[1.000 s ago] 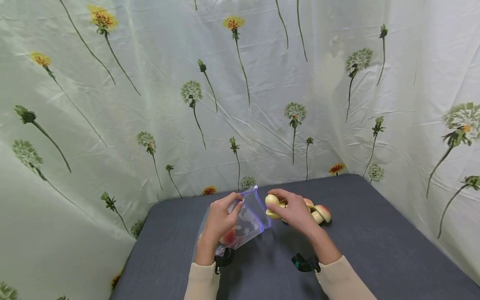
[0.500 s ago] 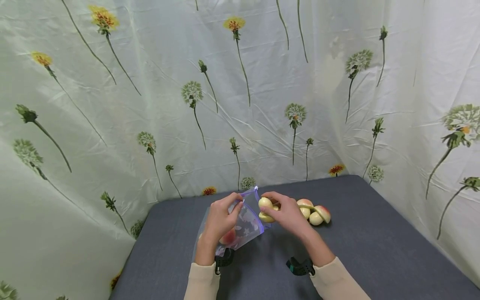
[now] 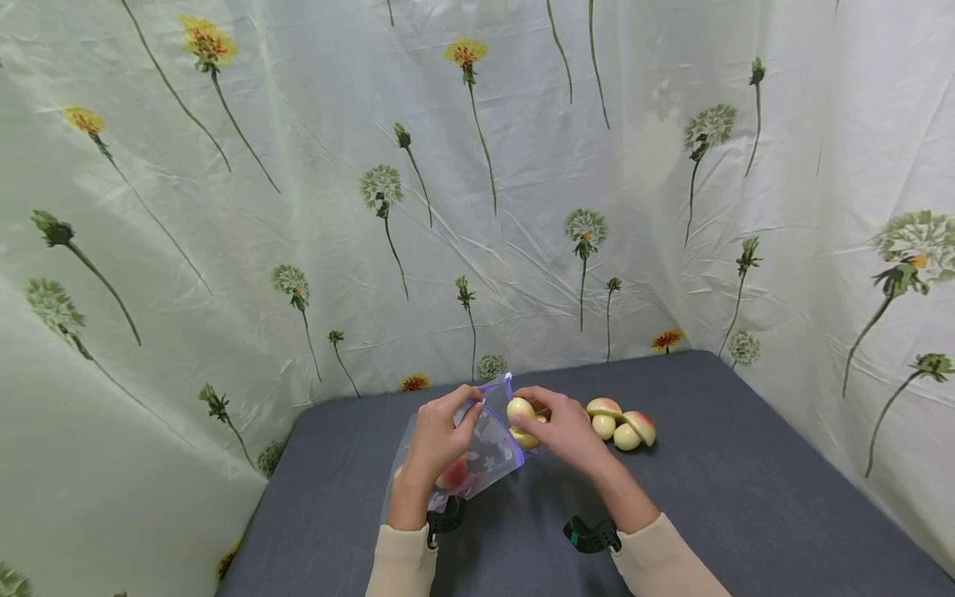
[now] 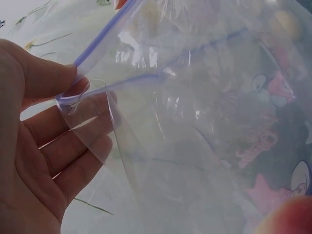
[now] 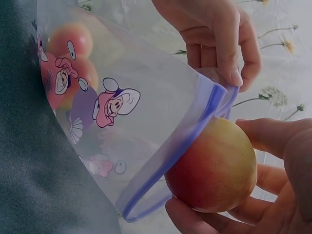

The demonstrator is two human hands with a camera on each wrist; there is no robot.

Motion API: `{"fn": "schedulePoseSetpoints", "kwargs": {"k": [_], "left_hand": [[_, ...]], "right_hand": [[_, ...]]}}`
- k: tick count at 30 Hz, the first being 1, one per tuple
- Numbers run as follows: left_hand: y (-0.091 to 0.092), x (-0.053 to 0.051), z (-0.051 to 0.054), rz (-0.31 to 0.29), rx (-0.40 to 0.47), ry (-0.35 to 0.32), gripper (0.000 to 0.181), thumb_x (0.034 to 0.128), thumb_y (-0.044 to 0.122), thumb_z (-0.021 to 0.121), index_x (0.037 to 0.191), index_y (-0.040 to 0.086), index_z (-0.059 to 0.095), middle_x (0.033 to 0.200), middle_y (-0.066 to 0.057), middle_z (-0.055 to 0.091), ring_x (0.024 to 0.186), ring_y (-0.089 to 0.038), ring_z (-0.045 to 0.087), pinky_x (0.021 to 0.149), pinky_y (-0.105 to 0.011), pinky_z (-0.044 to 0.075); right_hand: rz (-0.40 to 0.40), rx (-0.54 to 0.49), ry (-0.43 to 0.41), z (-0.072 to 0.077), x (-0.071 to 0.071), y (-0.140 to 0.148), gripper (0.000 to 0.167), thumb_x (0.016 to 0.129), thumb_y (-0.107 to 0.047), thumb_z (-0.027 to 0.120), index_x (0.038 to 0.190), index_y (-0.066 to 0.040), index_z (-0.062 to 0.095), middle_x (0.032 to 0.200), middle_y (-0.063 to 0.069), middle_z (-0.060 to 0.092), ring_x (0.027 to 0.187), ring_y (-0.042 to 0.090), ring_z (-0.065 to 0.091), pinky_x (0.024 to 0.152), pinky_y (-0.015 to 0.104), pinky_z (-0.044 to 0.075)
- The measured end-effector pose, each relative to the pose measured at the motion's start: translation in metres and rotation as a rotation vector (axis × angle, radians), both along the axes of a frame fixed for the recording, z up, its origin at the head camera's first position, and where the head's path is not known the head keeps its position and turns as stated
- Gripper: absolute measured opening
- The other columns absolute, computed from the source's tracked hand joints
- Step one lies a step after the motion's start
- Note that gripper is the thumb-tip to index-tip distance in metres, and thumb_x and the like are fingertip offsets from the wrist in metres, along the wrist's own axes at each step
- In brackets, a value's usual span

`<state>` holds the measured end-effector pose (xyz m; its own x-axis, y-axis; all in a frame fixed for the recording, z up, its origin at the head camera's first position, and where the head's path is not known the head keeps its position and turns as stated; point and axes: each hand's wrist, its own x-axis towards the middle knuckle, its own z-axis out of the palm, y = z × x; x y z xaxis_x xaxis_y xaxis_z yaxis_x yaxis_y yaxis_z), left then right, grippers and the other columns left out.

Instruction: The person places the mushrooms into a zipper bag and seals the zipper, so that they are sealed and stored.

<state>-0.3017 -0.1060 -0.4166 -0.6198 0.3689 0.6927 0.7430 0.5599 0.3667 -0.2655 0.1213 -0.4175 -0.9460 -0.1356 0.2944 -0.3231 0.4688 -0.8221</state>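
Observation:
My left hand [image 3: 438,433] pinches the purple zip edge of a clear zip bag [image 3: 488,460] between thumb and index finger, the other fingers loosely bent behind it in the left wrist view. My right hand [image 3: 570,427] holds a mushroom [image 3: 520,408] with a pale stem and a yellow-red cap. In the right wrist view, that mushroom's round cap [image 5: 214,168] is at the mouth of the bag, its left side by the purple rim [image 5: 183,146]. Red-and-yellow mushroom caps [image 5: 73,41] show through the plastic deep inside the bag, which carries pink cartoon prints.
Right of my right hand, two more mushrooms [image 3: 603,409] [image 3: 639,428] lie close together on the dark grey table [image 3: 716,497]. A pale curtain [image 3: 522,166] with dandelion prints surrounds the table's back and sides. Both wrists wear black straps [image 3: 593,535].
My right hand has moved left with the mushroom, up to the bag's mouth, uncovering more of the mushrooms on the table. The left hand and bag have stayed nearly still.

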Motion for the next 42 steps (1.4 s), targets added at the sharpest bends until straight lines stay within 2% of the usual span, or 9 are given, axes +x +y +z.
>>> {"fn": "schedulePoseSetpoints", "kwargs": {"k": [5, 15, 22, 28, 37, 42], "left_hand": [[0.000, -0.001, 0.000, -0.004, 0.005, 0.003, 0.007, 0.0952, 0.010, 0.070, 0.099, 0.017, 0.068, 0.085, 0.010, 0.068, 0.051, -0.004, 0.035, 0.048, -0.024, 0.036], [0.000, -0.002, -0.001, 0.009, -0.002, 0.001, 0.007, 0.0953, 0.011, 0.070, 0.099, 0.017, 0.069, 0.087, 0.009, 0.069, 0.051, -0.004, 0.036, 0.048, -0.024, 0.037], [0.000, -0.001, -0.001, 0.011, -0.002, 0.011, 0.007, 0.0950, 0.010, 0.070, 0.099, 0.016, 0.069, 0.086, 0.008, 0.069, 0.051, -0.006, 0.038, 0.048, -0.023, 0.037], [-0.001, -0.001, -0.001, 0.009, 0.003, 0.017, 0.008, 0.0945, 0.009, 0.071, 0.098, 0.016, 0.068, 0.085, 0.008, 0.069, 0.052, -0.008, 0.041, 0.048, -0.023, 0.037], [-0.002, -0.002, -0.001, 0.022, 0.007, 0.052, 0.010, 0.0935, 0.008, 0.072, 0.096, 0.016, 0.068, 0.083, 0.009, 0.068, 0.056, -0.005, 0.043, 0.050, -0.023, 0.038], [-0.002, -0.001, 0.001, 0.020, 0.015, 0.075, 0.009, 0.0930, 0.008, 0.073, 0.096, 0.015, 0.068, 0.084, 0.007, 0.069, 0.057, -0.005, 0.044, 0.051, -0.023, 0.039]], "right_hand": [[0.008, 0.003, -0.010, -0.002, 0.000, -0.002, 0.040, 0.094, -0.036, 0.072, 0.130, -0.018, 0.066, 0.109, -0.001, 0.069, 0.097, 0.019, 0.066, 0.068, 0.034, 0.053], [0.106, -0.054, -0.042, -0.005, -0.002, -0.004, 0.042, 0.098, -0.029, 0.068, 0.134, -0.009, 0.062, 0.112, 0.006, 0.067, 0.095, 0.024, 0.064, 0.068, 0.038, 0.052], [0.147, -0.086, -0.079, -0.005, -0.002, -0.006, 0.044, 0.099, -0.030, 0.067, 0.136, -0.007, 0.061, 0.115, 0.009, 0.066, 0.094, 0.025, 0.063, 0.070, 0.052, 0.054], [0.172, -0.096, -0.096, -0.005, -0.003, -0.007, 0.044, 0.100, -0.029, 0.065, 0.137, -0.005, 0.059, 0.113, 0.009, 0.067, 0.094, 0.026, 0.064, 0.067, 0.046, 0.055], [0.205, -0.112, -0.132, -0.006, -0.005, -0.010, 0.044, 0.103, -0.032, 0.059, 0.138, -0.005, 0.058, 0.104, 0.008, 0.067, 0.078, 0.022, 0.061, 0.066, 0.049, 0.054], [0.226, -0.155, -0.135, -0.004, -0.003, -0.013, 0.042, 0.107, -0.030, 0.051, 0.137, -0.002, 0.058, 0.107, 0.012, 0.067, 0.071, 0.020, 0.057, 0.062, 0.043, 0.052]]}}
